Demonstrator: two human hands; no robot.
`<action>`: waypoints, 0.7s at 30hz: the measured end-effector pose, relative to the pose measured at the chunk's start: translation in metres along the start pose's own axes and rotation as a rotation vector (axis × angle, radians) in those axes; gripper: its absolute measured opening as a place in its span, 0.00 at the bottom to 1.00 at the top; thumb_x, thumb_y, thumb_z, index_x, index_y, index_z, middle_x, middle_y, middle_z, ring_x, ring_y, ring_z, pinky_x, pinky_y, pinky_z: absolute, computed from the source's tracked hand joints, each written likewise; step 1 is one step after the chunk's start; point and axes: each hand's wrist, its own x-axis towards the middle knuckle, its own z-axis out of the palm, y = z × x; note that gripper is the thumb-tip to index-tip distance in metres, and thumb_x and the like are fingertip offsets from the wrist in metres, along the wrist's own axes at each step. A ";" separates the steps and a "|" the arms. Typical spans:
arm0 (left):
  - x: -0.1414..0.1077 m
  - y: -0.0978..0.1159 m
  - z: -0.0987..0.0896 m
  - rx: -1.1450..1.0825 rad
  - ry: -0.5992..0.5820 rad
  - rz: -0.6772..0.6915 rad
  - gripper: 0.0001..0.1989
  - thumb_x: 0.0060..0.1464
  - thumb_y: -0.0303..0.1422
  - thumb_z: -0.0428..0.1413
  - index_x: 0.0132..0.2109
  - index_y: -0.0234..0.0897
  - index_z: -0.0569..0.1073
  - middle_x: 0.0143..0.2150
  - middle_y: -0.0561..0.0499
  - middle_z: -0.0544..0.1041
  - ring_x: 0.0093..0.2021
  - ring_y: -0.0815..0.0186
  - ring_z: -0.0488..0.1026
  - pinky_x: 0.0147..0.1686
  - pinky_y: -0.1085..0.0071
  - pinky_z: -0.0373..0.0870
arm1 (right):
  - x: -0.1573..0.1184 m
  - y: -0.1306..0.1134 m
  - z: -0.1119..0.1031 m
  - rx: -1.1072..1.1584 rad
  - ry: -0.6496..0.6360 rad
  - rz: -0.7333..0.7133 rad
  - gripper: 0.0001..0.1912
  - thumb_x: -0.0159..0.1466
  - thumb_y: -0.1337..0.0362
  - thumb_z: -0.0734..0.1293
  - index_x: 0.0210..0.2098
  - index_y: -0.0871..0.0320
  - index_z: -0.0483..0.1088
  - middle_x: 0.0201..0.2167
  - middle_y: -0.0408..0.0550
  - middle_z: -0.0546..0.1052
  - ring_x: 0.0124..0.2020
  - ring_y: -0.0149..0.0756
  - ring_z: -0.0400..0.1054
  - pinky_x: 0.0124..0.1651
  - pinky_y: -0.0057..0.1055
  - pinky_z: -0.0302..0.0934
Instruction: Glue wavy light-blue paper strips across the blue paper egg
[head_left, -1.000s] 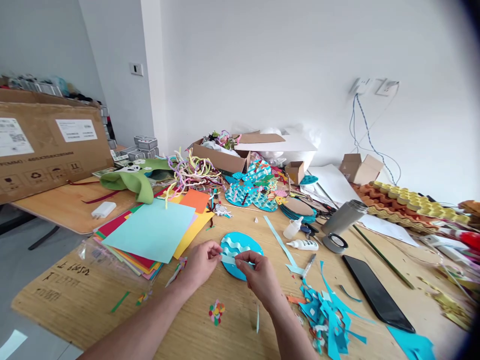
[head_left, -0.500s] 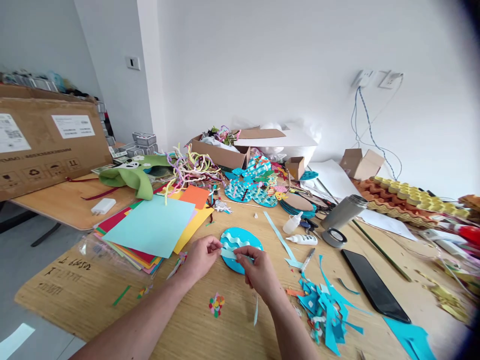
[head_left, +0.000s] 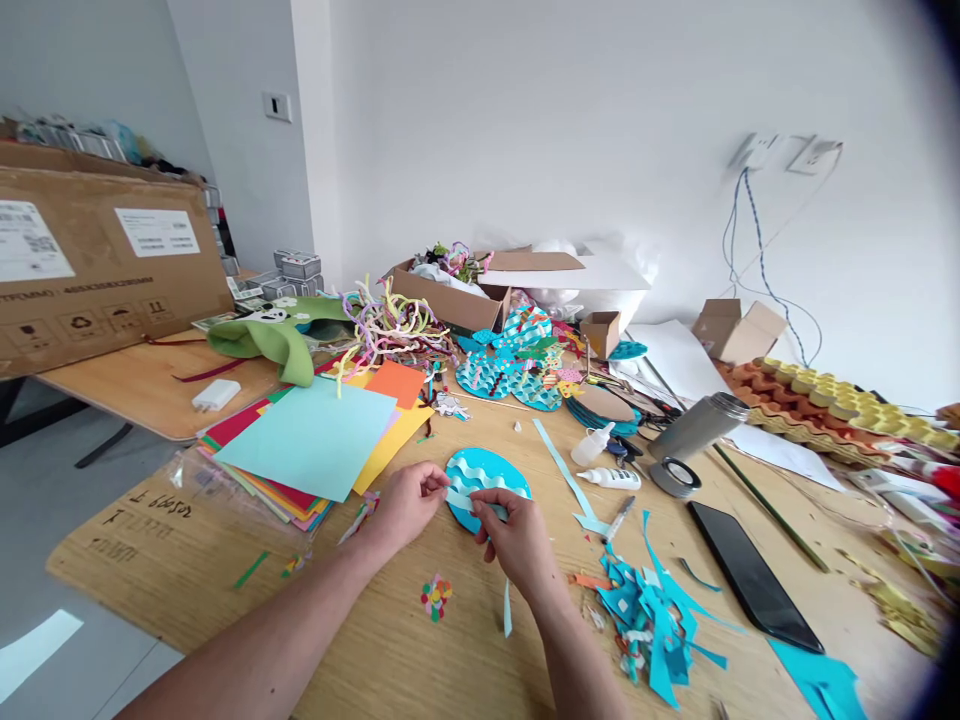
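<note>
A pale blue paper strip [head_left: 460, 500] is pinched between both hands over a round blue disc [head_left: 510, 475]. My left hand [head_left: 409, 505] is closed on the strip's left end, at the disc's left edge. Thumb and fingers of my right hand [head_left: 514, 538] grip the strip's other end, above the disc's lower part and hiding some of it. Wavy pale strips [head_left: 480, 474] lie across the disc. Below my right hand another thin pale strip [head_left: 507, 608] shows. Small coloured paper dots [head_left: 436, 597] lie in a cluster nearer to me.
Stacked coloured paper [head_left: 307, 440] lies on the left. Glue bottles [head_left: 592, 445], a pen [head_left: 619, 518], a metal flask [head_left: 697, 425] and a phone [head_left: 754, 575] are on the right. Blue paper scraps [head_left: 652, 610] lie near my right forearm. Finished-looking blue discs [head_left: 510, 375] sit behind.
The view has turned slightly left. Both hands still grip the strip, which now slants a little, its left end higher.
</note>
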 end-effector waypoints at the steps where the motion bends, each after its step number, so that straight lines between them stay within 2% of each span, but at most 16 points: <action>1: 0.000 -0.001 0.000 0.002 0.003 0.000 0.05 0.48 0.32 0.54 0.33 0.38 0.75 0.29 0.51 0.77 0.32 0.64 0.74 0.33 0.71 0.69 | 0.000 0.001 0.000 -0.006 -0.004 0.000 0.17 0.55 0.54 0.66 0.35 0.62 0.74 0.12 0.39 0.69 0.09 0.27 0.59 0.12 0.23 0.53; 11: 0.001 -0.004 0.001 0.019 0.017 -0.018 0.07 0.49 0.30 0.54 0.35 0.38 0.76 0.31 0.50 0.79 0.33 0.63 0.75 0.34 0.71 0.70 | 0.000 -0.006 0.000 0.000 0.003 0.035 0.19 0.52 0.53 0.66 0.35 0.62 0.73 0.11 0.37 0.68 0.08 0.25 0.56 0.11 0.22 0.49; 18: 0.001 -0.003 0.001 -0.004 0.029 -0.028 0.07 0.49 0.29 0.55 0.36 0.38 0.76 0.31 0.50 0.79 0.34 0.64 0.76 0.35 0.71 0.71 | -0.001 -0.009 0.000 0.003 0.009 0.060 0.24 0.52 0.55 0.66 0.44 0.66 0.72 0.11 0.37 0.68 0.08 0.27 0.58 0.11 0.23 0.52; 21: 0.000 0.000 0.001 -0.016 0.037 -0.028 0.07 0.49 0.29 0.55 0.36 0.37 0.76 0.30 0.50 0.79 0.33 0.64 0.76 0.35 0.71 0.71 | -0.001 -0.008 0.001 0.004 0.012 0.062 0.22 0.52 0.54 0.66 0.39 0.64 0.73 0.13 0.39 0.70 0.09 0.26 0.58 0.10 0.23 0.52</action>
